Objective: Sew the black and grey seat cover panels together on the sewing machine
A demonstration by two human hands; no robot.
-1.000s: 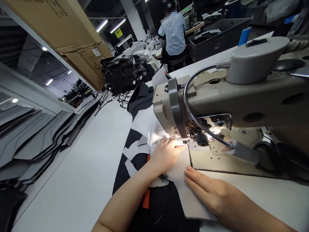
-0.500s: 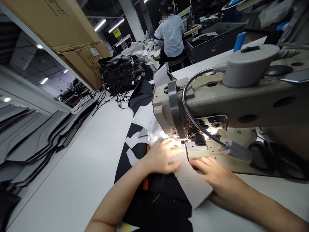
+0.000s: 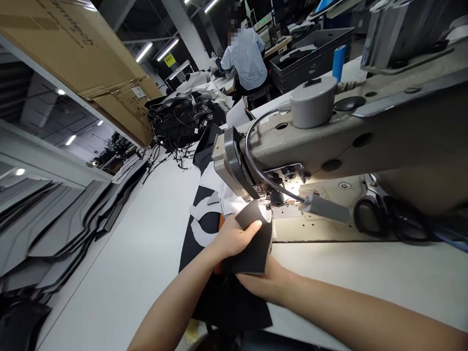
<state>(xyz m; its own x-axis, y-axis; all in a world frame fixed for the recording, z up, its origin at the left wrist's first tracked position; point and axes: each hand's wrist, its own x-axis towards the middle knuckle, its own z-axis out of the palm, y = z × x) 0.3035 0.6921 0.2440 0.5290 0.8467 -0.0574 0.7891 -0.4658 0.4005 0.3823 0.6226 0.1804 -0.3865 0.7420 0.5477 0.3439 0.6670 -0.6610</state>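
My left hand pinches the top edge of a dark mesh fabric piece, thumb on its face, lifting it up in front of the sewing machine. My right hand is under and behind the same piece, fingers hidden by it, supporting its lower part. The fabric stands folded up just below the needle area, lit by the machine's gooseneck lamp. Black and white fabric lies on the table to the left of the machine.
Grey cut panels are stacked at the left. Cardboard boxes hang over them. A heap of black parts sits farther back. Scissors lie on the machine bed at right. A person in a light shirt works at the back.
The fabric, lying flat under both hands before, is now lifted and folded up, dark side showing. My left hand changed from pressing to pinching; my right hand moved underneath. The view shifted.
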